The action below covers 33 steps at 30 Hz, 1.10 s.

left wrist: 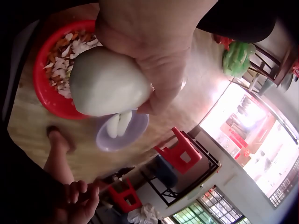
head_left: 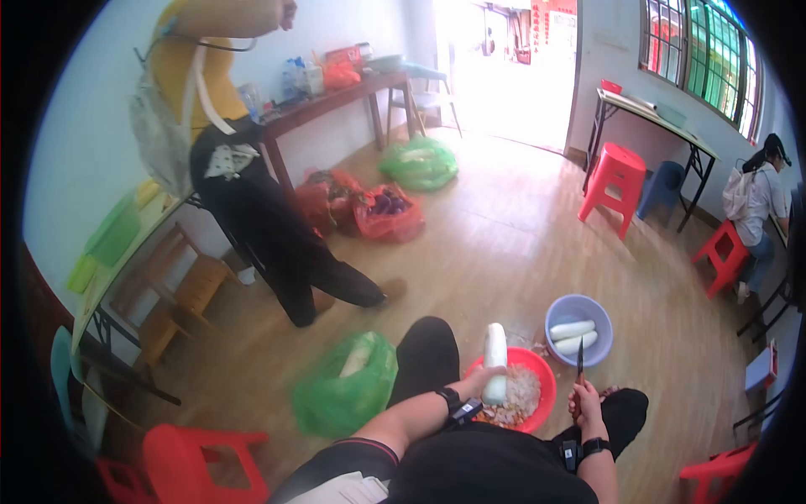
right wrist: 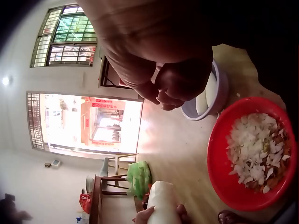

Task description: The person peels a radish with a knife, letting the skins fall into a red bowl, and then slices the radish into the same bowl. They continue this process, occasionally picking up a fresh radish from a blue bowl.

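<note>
In the head view my left hand [head_left: 485, 383] grips a thick white radish [head_left: 495, 353] held upright over a red basin [head_left: 550, 401] of pale peelings and scraps. The left wrist view shows the radish [left wrist: 110, 83] large, with the left hand [left wrist: 149, 51] wrapped round it. My right hand [head_left: 588, 406] holds a knife [head_left: 580, 361], blade pointing up, right of the basin. The right wrist view shows that hand [right wrist: 159, 70] with curled fingers, the knife hidden there. Two white radishes [head_left: 573, 330] lie in a purple-blue basin [head_left: 607, 349] beyond the red one.
A green bag [head_left: 336, 403] with a radish lies left of my leg. Red stools [head_left: 617, 181], tables and wooden chairs stand round the room. A person [head_left: 252, 185] stands at the left; another [head_left: 764, 193] sits at the far right. More bags [head_left: 420, 165] lie near the doorway.
</note>
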Tool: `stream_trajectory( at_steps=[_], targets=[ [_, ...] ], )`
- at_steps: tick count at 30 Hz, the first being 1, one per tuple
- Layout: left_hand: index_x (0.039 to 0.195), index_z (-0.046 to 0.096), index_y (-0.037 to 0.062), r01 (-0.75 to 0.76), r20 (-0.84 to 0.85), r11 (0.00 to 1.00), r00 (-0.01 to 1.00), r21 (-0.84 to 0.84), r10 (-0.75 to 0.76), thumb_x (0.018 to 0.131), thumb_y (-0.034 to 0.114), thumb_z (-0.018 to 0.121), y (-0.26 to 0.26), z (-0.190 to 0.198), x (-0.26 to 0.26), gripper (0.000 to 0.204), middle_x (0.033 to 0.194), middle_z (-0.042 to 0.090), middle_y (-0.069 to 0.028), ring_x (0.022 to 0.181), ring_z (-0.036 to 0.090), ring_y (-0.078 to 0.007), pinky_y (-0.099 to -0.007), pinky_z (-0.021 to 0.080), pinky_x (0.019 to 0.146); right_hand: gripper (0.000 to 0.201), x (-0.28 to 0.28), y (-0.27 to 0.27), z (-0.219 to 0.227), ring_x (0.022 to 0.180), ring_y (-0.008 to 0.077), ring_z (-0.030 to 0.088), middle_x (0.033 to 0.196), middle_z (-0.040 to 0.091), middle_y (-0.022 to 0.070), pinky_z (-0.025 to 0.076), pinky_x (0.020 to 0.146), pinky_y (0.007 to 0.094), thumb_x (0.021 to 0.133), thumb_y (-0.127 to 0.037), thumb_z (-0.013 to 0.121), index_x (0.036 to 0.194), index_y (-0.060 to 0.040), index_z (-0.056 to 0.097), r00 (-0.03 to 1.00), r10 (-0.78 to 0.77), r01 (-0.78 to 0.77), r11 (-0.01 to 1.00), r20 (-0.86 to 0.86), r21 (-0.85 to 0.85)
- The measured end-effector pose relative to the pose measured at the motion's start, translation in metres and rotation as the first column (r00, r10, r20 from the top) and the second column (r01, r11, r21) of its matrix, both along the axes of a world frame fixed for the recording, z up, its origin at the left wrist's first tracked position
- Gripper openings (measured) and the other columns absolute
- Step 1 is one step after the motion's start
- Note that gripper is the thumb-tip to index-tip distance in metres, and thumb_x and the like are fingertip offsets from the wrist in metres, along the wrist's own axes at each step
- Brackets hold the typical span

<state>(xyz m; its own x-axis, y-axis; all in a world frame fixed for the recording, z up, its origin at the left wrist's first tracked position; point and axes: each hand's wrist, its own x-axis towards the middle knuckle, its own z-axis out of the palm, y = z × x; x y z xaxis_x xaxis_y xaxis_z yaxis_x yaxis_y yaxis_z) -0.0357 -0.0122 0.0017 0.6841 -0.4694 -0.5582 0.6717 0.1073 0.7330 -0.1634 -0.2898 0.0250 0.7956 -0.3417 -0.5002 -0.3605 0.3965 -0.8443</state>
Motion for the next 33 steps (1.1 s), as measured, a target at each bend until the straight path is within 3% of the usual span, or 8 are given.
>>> stream_trajectory(
  at_steps=[7,14,18,21,23,24,29,33],
  targets=[
    [0.116,0.051,0.004,0.064,0.011,0.997,0.998,-0.04,-0.064,0.075,0.022,0.07,-0.004,-0.004,0.0,0.049,0.088,0.057,-0.0085,0.074,0.06,-0.0211,-0.0423,0.052,0.063,0.03,-0.007,-0.005,0.001,0.04,0.013,0.048,0.062,0.056,0.0059,0.038,0.034,0.0256,0.089,-0.016,0.055,0.118,-0.0099,0.047,0.992,0.043,-0.063,0.985,-0.12,-0.162],
    [0.129,0.039,0.0061,0.107,0.001,0.99,0.994,-0.093,-0.108,0.073,0.012,0.07,-0.004,0.023,-0.006,0.064,0.107,0.055,-0.0122,0.094,0.057,-0.0255,-0.0458,0.051,0.076,0.038,-0.01,0.024,0.05,0.035,0.0058,0.036,0.055,0.047,-0.0038,0.026,0.032,0.0204,0.097,-0.031,0.051,0.13,-0.0133,0.047,0.982,-0.019,0.058,0.977,0.186,-0.206],
    [0.125,0.044,0.005,0.17,0.255,0.983,0.95,0.067,-0.182,0.069,0.011,0.072,-0.008,-0.001,-0.001,0.063,0.101,0.058,-0.0101,0.089,0.059,-0.0221,-0.0422,0.051,0.076,0.044,-0.003,0.023,0.023,0.058,0.0012,0.044,0.092,0.06,-0.0007,0.036,0.051,0.0165,0.096,-0.02,0.053,0.137,-0.0104,0.041,0.896,0.239,-0.071,0.909,0.375,-0.41],
    [0.119,0.049,0.0004,0.28,0.225,0.949,0.925,0.146,-0.307,0.069,0.01,0.074,-0.004,0.012,0.006,0.057,0.1,0.06,-0.0094,0.085,0.061,-0.0195,-0.0364,0.051,0.073,0.036,0.017,0.041,0.014,0.086,0.0107,0.063,0.11,0.065,0.0063,0.048,0.068,0.0247,0.095,-0.019,0.055,0.129,-0.0096,0.05,0.834,0.402,0.002,0.684,0.378,-0.73],
    [0.116,0.049,-0.0013,0.309,0.23,0.939,0.913,0.149,-0.336,0.069,0.01,0.074,-0.005,0.037,-0.002,0.054,0.098,0.06,-0.0094,0.084,0.061,-0.0187,-0.034,0.052,0.072,0.034,0.02,0.057,0.038,0.1,0.0191,0.065,0.115,0.065,0.008,0.051,0.078,0.0301,0.094,-0.024,0.056,0.125,-0.0107,0.054,0.876,0.407,-0.117,0.698,0.258,-0.706],
    [0.115,0.05,-0.0011,0.303,0.259,0.941,0.906,0.15,-0.333,0.068,0.01,0.076,-0.004,0.014,0.003,0.054,0.098,0.06,-0.01,0.086,0.061,-0.0184,-0.033,0.052,0.073,0.034,0.022,0.061,0.045,0.1,0.0191,0.065,0.115,0.065,0.008,0.051,0.078,0.0301,0.094,-0.024,0.056,0.125,-0.0107,0.054,0.885,0.4,-0.126,0.697,0.237,-0.706],
    [0.105,0.056,-0.0022,0.344,0.312,0.905,0.857,0.249,-0.411,0.066,0.011,0.078,-0.009,0.034,-0.003,0.046,0.09,0.064,-0.0108,0.074,0.065,-0.0185,-0.0324,0.053,0.063,0.037,0.026,0.08,0.051,0.088,0.0271,0.064,0.102,0.065,0.0083,0.051,0.073,0.0361,0.091,-0.032,0.056,0.127,-0.0232,0.054,0.825,0.561,-0.189,0.161,-0.067,-0.969],
    [0.102,0.06,0.0005,0.411,0.284,0.881,0.838,0.235,-0.466,0.067,0.009,0.076,-0.014,0.033,-0.003,0.04,0.086,0.064,-0.0086,0.072,0.064,-0.0178,-0.0316,0.053,0.061,0.035,0.024,0.082,0.042,0.074,0.0275,0.064,0.085,0.062,0.0078,0.051,0.061,0.0389,0.09,-0.035,0.056,0.124,-0.0268,0.056,0.771,0.579,-0.316,-0.013,-0.265,-0.949]
  ],
)
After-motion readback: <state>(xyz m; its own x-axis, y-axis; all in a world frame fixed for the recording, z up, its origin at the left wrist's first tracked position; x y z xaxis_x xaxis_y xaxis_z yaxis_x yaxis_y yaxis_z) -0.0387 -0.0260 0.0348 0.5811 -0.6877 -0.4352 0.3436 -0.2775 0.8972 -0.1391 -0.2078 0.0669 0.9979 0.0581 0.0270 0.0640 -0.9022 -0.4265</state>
